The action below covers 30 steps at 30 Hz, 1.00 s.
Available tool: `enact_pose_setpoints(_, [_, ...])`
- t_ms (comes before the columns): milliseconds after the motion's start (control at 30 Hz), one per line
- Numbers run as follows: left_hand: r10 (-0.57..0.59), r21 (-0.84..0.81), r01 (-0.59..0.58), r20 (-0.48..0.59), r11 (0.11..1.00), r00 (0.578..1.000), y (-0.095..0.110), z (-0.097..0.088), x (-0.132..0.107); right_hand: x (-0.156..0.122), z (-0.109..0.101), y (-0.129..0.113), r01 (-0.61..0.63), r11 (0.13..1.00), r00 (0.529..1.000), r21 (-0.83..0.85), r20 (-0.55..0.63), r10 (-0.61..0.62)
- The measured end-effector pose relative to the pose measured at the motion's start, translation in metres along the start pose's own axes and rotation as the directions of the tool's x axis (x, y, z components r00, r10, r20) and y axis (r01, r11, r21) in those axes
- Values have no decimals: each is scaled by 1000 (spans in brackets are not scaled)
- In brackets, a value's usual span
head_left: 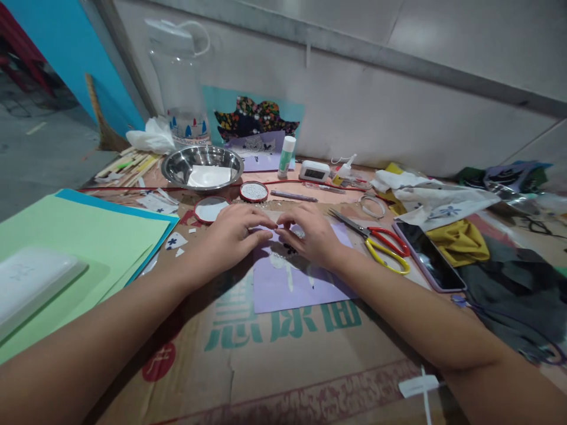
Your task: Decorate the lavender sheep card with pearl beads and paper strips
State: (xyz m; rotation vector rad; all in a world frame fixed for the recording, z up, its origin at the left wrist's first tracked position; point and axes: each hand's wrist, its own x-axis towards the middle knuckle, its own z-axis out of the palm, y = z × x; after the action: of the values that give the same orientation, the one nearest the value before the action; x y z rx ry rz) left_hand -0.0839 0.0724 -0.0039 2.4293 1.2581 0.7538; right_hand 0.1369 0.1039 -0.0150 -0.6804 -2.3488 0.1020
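The left hand (241, 235) and the right hand (315, 235) come together over the purple sheet (305, 295), their fingertips nearly meeting. On each, the thumb and fingers curve toward one another; I cannot tell whether a small thing is pinched between the tips. The sheet lies flat on the cardboard (248, 386), partly hidden by the hands, with pale strips and silvery and dark bits on its face.

Just beyond the left hand is a red-rimmed lid (211, 208) with a white inside, partly covered by that hand in this view. Near it are a small dish (254, 191) of white grains and a pen (295, 196). Beside the right hand lie scissors (370, 235) with red and yellow handles, blades toward the hand; next to them is a phone (429, 257), then yellow cloth (458, 242) and dark cloth (505, 289).

Farther back, a glue stick (286, 157) stands upright beside a small white device (314, 171). To their left is a metal bowl (204, 156) holding a white piece, with a clear bottle (177, 88) behind. At far left, a white case (35, 283) rests on green paper (115, 236).
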Motion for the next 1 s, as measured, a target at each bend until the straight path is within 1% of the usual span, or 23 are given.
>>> enact_pose_setpoints(67, [-21,-114,13,-69,993,997,4,-1,1,-1,-1,-1,-24,1000,1000,20,3,24])
enact_pose_setpoints(167, [-63,-208,46,-78,977,995,9,-2,1,-1,-1,-2,-18,999,1000,48,10,18])
enact_pose_setpoints(367, [-57,-175,47,-49,983,997,7,-4,2,-1,0,0,-16,997,1000,76,9,15])
enact_pose_setpoints(567, [-72,-199,58,-65,978,995,9,-3,1,-1,0,0,-78,993,997,91,30,75])
enact_pose_setpoints(833, [-83,-199,67,-73,978,994,9,-2,0,-1,1,0,-100,987,994,123,48,95])
enact_pose_setpoints(1000, [-94,-235,80,-48,969,994,7,-1,0,0,-1,-1,-125,979,992,161,50,119])
